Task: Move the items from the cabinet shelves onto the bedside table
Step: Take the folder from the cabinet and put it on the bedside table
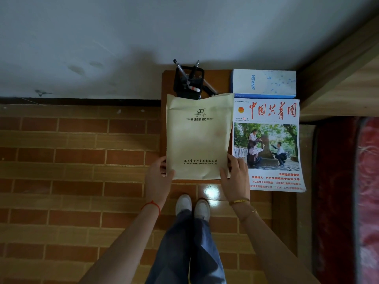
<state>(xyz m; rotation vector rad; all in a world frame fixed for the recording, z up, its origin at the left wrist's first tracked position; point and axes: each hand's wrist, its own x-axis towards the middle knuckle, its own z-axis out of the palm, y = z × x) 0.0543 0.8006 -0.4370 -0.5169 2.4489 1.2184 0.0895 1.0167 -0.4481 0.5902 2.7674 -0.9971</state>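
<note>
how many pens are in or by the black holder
3 that show: two pens upright in the black mesh holder, one white marker lying across its front. More may be hidden behind the cream bag.

The room is dim. A bright glare spot (211,192) shines on the floor (71,171). Edges bend and blur.

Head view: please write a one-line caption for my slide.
Both hands, left hand and right hand, hold a cream pouch on the bedside table, beside a magazine.
</note>
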